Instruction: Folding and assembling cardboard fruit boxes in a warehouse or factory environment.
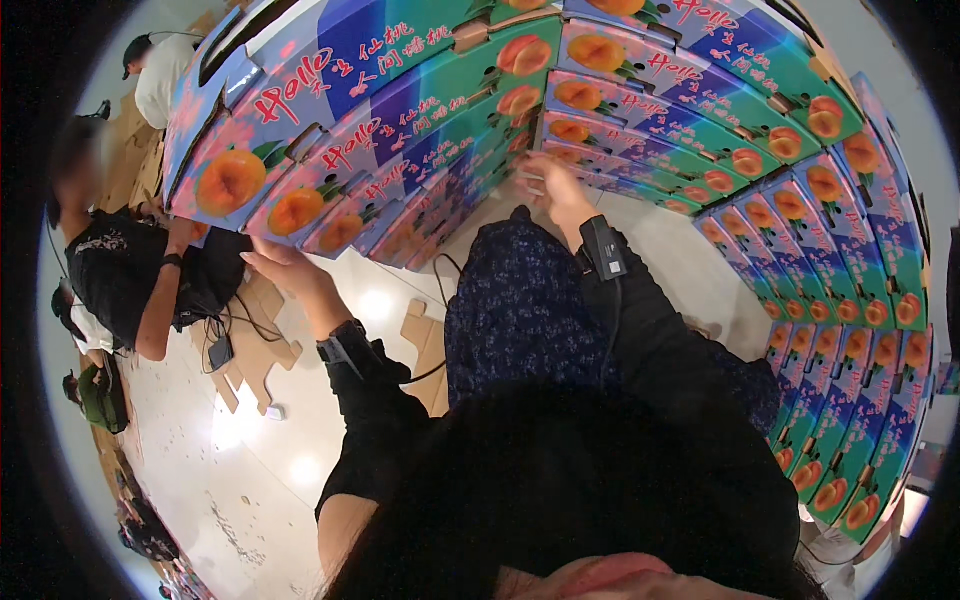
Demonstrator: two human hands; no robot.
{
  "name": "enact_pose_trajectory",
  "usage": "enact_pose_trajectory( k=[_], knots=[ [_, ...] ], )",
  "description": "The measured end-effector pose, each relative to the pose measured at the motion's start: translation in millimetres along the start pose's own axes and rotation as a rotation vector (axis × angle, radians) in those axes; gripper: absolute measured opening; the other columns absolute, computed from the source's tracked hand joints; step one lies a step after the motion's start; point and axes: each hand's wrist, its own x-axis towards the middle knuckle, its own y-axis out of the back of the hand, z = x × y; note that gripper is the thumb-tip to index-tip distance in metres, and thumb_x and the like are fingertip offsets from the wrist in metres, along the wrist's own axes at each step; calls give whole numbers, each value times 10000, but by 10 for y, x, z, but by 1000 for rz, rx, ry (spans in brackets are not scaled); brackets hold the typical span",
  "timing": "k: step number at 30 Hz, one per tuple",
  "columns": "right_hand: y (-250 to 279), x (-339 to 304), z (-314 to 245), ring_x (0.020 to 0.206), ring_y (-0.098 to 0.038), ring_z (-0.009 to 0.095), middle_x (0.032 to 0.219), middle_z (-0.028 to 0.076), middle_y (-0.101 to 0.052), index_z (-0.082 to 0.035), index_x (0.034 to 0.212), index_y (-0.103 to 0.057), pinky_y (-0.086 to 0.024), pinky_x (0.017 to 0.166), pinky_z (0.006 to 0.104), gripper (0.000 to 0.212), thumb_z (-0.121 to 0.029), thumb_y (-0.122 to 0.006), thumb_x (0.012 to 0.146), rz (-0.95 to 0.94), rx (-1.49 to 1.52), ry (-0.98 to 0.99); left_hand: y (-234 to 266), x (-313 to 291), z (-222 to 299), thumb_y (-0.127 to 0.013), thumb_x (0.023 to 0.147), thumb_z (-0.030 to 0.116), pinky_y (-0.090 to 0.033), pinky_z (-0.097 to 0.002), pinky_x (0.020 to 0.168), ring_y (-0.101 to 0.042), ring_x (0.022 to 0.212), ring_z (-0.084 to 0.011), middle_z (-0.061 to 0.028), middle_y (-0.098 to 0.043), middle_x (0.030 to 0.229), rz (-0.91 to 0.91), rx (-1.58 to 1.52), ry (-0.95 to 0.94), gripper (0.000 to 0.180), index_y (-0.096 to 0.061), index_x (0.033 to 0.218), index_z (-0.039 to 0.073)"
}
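Observation:
In front of me rises a stack of printed cardboard fruit boxes [330, 150], blue, pink and green with pictures of peaches. My left hand [290, 272] is at the lower left edge of this stack, its fingers stretched out and apart; their tips meet the box edge, and I cannot tell how firmly they touch. Further right, my right hand [558, 190] reaches down toward the corner where this stack meets a second stack of the same boxes [660, 110]. Its fingers are loosely spread beside the boxes and hold nothing I can see. Both wrists carry black straps with small devices.
More stacked boxes [850, 400] form a wall along my right side. At the left a person in black [125, 270] bends beside flattened cardboard [255, 330] on the pale floor [200, 460]. Other people are further back. A black cable [440, 285] hangs near my knees.

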Motion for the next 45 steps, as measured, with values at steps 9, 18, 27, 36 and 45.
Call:
enact_pose_trajectory(
  k=[9,18,27,36,45],
  knots=[
    [-99,219,186,1008,-521,206,1151,61,-519,-74,1222,-460,-463,825,371,353,-136,-486,875,-16,-204,-13,141,-315,-227,-479,892,404,-381,-463,972,-403,1212,-279,-103,-366,1336,33,77,169,595,-250,1360,116],
    [-418,266,198,976,-540,225,1057,97,-485,-75,1334,-186,-475,808,381,638,-83,-553,812,-76,-52,14,179,-220,-163,-602,831,338,-418,-457,942,-426,1187,-288,-101,-373,1321,-44,-9,190,668,-251,1355,118],
    [-515,129,338,845,-582,192,930,56,-548,-60,981,-504,-497,726,328,195,-125,-579,813,-249,-208,-135,437,36,-226,-416,897,393,-452,-413,889,-522,1085,-264,-97,-511,1178,54,4,363,459,-416,1225,72],
    [-539,69,515,710,-568,166,1083,72,-468,-55,1292,-239,-498,630,314,603,-99,-589,803,-209,-185,4,287,-84,-100,-372,898,435,-464,-396,858,-574,1001,-265,-110,-569,1105,140,50,397,468,-464,1193,83],
    [-493,187,611,928,-508,154,1115,94,-498,35,1282,-283,-422,800,264,656,-82,-651,751,-272,-321,235,246,-280,-193,-363,901,380,-482,-417,826,-583,987,-276,-132,-588,1075,176,87,381,450,-464,1184,44]
  ],
)
